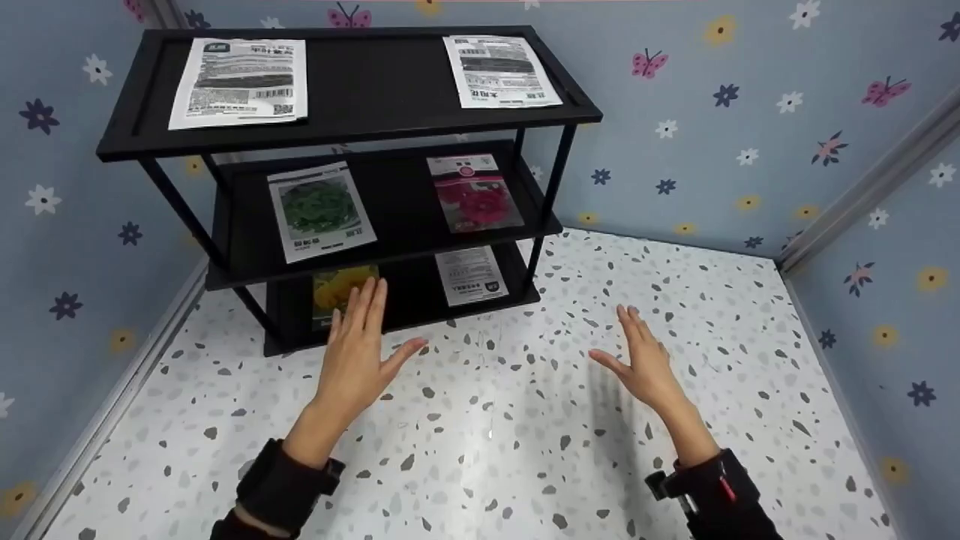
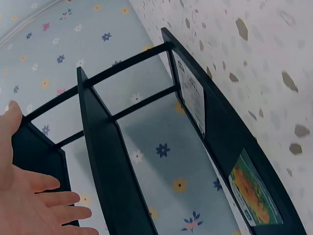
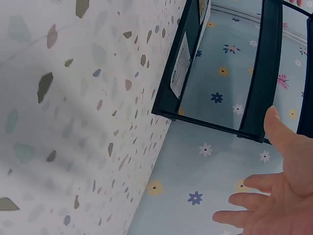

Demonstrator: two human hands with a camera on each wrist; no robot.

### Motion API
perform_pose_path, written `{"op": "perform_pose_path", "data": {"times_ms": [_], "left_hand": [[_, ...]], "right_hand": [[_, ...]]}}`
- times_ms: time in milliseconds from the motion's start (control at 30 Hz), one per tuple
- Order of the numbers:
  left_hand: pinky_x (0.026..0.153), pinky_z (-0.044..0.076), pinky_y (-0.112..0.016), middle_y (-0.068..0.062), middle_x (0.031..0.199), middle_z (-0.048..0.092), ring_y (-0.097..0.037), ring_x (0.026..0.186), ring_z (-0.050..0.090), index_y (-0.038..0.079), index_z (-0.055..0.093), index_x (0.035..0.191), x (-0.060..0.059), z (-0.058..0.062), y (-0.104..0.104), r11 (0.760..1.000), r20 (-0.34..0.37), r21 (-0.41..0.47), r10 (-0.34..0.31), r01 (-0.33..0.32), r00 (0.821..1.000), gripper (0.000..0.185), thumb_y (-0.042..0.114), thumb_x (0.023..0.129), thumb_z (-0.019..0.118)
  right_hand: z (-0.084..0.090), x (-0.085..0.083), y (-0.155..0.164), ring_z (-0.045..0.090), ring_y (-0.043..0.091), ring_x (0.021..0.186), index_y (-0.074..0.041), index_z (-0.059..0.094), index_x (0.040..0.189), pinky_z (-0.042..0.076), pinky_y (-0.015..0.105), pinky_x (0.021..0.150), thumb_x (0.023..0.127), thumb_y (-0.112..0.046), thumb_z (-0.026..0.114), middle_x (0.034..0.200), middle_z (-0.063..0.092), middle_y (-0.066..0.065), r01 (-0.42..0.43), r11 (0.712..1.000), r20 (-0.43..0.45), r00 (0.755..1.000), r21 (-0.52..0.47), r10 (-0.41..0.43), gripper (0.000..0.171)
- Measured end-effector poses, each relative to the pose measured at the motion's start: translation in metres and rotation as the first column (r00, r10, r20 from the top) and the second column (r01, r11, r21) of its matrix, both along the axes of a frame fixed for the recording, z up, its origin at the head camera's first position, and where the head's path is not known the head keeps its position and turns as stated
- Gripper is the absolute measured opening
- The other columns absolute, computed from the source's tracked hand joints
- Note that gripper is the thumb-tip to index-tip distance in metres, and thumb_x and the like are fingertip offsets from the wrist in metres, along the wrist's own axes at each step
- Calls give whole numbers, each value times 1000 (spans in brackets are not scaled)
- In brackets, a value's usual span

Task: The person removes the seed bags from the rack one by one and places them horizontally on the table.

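Note:
My left hand (image 1: 354, 364) hovers with fingers stretched out and thumb spread, in front of the lower shelf of a black three-tier rack (image 1: 382, 90). In the head view its fingertips overlap a packet with a yellow flower picture (image 1: 330, 289). My right hand (image 1: 646, 367) is held over the speckled floor to the right of the rack, fingers straight, holding nothing. On the middle shelf lie a green-leaf seed packet (image 1: 319, 210) and a pink-flower packet (image 1: 476, 196). Two packets (image 1: 244, 82) lie printed side up on the top; a white printed packet (image 1: 471, 276) is at the lower right.
White speckled floor (image 1: 487, 420) spreads in front of the rack. Blue walls with flowers and butterflies (image 1: 675, 97) stand behind and at both sides. Grey trim (image 1: 870, 180) runs along the right corner. Black bands (image 1: 285, 484) are worn on both wrists.

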State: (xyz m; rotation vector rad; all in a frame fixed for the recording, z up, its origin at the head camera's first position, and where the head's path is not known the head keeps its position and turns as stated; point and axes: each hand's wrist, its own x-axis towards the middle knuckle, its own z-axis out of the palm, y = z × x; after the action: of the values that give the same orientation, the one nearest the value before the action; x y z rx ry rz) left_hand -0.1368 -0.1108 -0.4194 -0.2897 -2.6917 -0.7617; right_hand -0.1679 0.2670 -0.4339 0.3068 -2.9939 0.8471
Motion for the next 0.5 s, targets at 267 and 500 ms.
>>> {"op": "perform_pose_path", "data": {"times_ms": [267, 500], "left_hand": [[98, 22, -55, -24, 134, 30, -39, 122, 29, -5, 30, 134, -5, 12, -44, 991, -128, 96, 108, -96, 986, 73, 36, 82, 62], [93, 30, -52, -27, 128, 35, -41, 115, 35, -8, 36, 129, -10, 24, -81, 968, -169, 158, 224, -197, 960, 65, 27, 82, 65]], "right_hand": [[19, -31, -11, 25, 39, 124, 6, 23, 136, 24, 50, 99, 84, -33, 60, 137, 25, 27, -49, 995, -35, 998, -83, 46, 75], [40, -62, -34, 36, 38, 117, 5, 30, 133, 33, 48, 94, 84, -36, 59, 132, 35, 26, -73, 991, -58, 996, -115, 67, 70]]}}
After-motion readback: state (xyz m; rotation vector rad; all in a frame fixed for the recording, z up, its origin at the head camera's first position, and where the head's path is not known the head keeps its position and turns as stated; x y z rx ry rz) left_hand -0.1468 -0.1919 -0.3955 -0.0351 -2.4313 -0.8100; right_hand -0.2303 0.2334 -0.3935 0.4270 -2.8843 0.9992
